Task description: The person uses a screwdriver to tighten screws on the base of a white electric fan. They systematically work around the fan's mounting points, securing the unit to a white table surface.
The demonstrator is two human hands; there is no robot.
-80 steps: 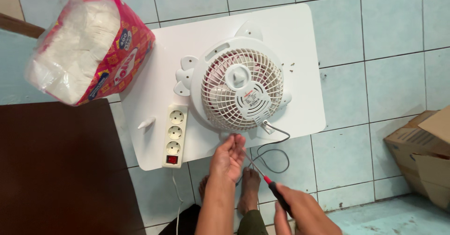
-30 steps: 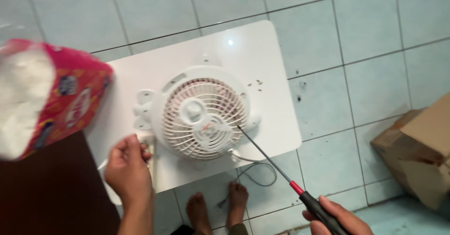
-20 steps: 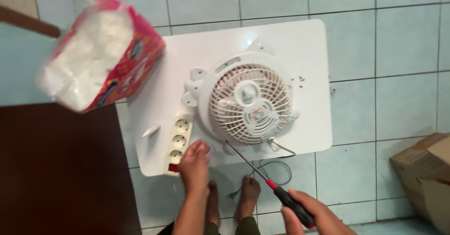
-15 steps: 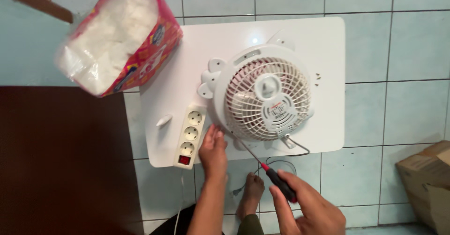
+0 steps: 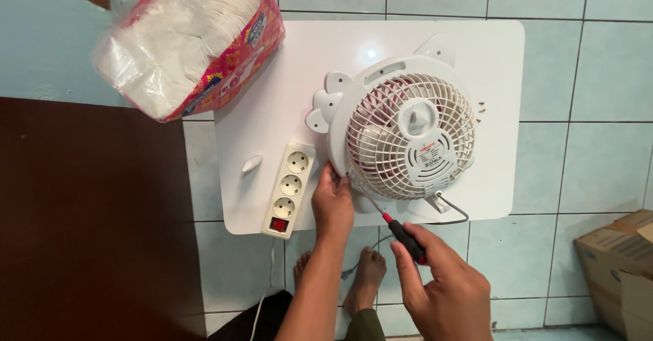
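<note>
white fan (image 5: 408,133) lies flat, grille up, on the right half of a white board (image 5: 286,75) set on pale blue floor tiles (image 5: 585,75). all places below are given from the fan.

left hand (image 5: 332,205) at the fan's lower-left rim, fingertips touching the housing edge, fingers curled against it; rests on the rim more than clasps it, palm over the board's near edge.

right hand (image 5: 439,286) below the fan, off the board, fingers wrapped tight round the black-and-red handle of a screwdriver (image 5: 384,217). shaft slants up and left from the handle; tip meets the fan's lower-left rim just beside the left fingertips. exact contact point too small to make out.

grey cord (image 5: 454,208) leaves the fan's lower edge and loops off the board's near side.

left of the fan, just beside it: white power strip (image 5: 290,186), three round sockets, red switch at its near end, lying slanted. farther left, a small white loose part (image 5: 252,163) on the board.

right of the fan, near its rim: a few small dark screws (image 5: 480,105) on the board.

upper left, well apart from the fan: pink plastic pack of white tissues (image 5: 190,38), overlapping the board's far-left corner.

far left: dark brown tabletop (image 5: 88,218). lower right corner: cardboard box (image 5: 622,259). below the fan, between the forearms: bare feet (image 5: 367,276) on the tiles.
</note>
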